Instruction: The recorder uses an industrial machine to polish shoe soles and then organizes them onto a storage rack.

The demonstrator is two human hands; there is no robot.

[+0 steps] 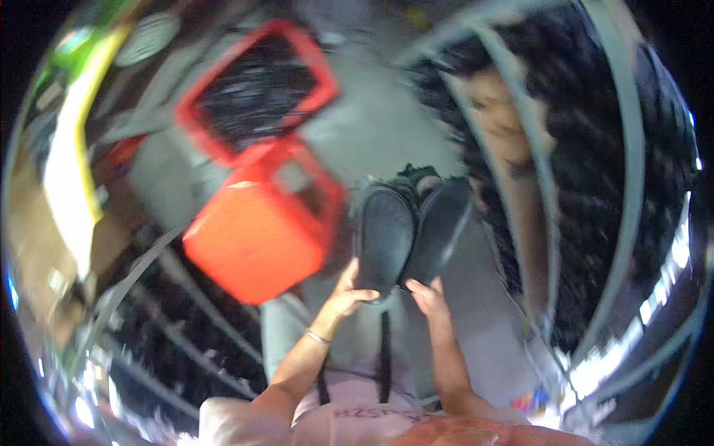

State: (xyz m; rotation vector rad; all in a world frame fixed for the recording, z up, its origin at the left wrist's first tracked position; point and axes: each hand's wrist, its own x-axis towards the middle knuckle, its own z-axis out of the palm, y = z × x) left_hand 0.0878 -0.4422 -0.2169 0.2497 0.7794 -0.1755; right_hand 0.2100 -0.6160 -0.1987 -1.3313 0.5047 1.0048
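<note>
In front of my body I hold a pair of black shoes side by side, their long smooth dark faces turned toward me. My left hand (349, 294) grips the near end of the left shoe (385, 234), thumb lying over its edge. My right hand (428, 294) is closed on the near end of the right shoe (440, 230), thumb on top. The far ends of both shoes are blurred, with dark uneven shapes around them. Fingers beneath the shoes are hidden.
Left of the shoes stands a red-orange plastic stool (256, 241). Beyond it sits a red crate (201, 111) with dark items inside. Metal racks (628, 149) with black items flank me on the right and lower left. A person (513, 119) shows among the right rack's bars.
</note>
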